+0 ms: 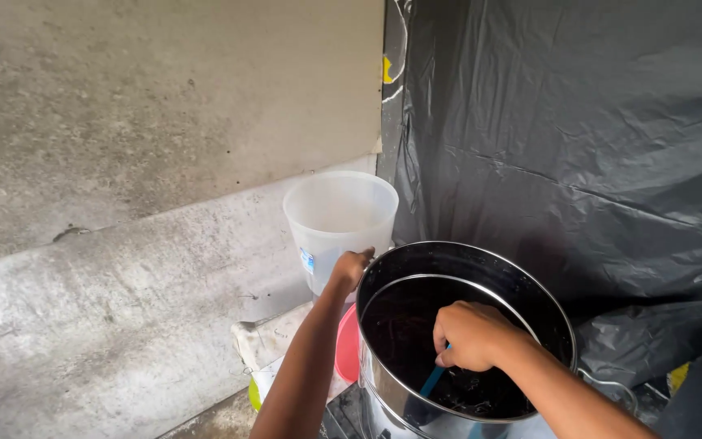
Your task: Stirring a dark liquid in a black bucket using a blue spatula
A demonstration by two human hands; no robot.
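Note:
A large steel pot (pixel 383 382) stands low in the view, filled with a very dark liquid (pixel 404 329). My left hand (pixel 351 267) grips the pot's rim at its far left side. My right hand (pixel 471 335) is over the pot's inside, closed around a blue utensil handle (pixel 432 380) that dips down into the dark liquid. What sits at the utensil's lower end is hidden in the liquid.
A translucent white plastic bucket (pixel 340 219) stands just behind the pot on a concrete ledge (pixel 123 309). A pink object (pixel 348 345) and crumpled white cloth (pixel 257 349) lie left of the pot. Black plastic sheeting (pixel 578 146) hangs at the right, a concrete wall (pixel 164 97) at left.

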